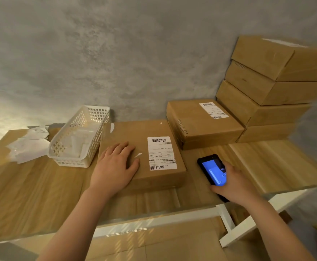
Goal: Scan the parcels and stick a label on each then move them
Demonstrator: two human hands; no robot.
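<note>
Parcel (135,147): flat brown box, centre of the frame, on the table (31,194); white label (161,153) on its right half.
Left hand (114,166): flat on the parcel's left part, fingers straight and slightly apart.
Scanner (213,169): black, blue screen lit, right of the parcel.
Right hand (235,185): fingers curled round the scanner.
Second parcel (201,123): labelled, right of centre, farther back.
Stack (274,87): four boxes, upper right.
Basket (78,136): white, left of the parcel.
Papers (29,144): crumpled, far left.
</note>
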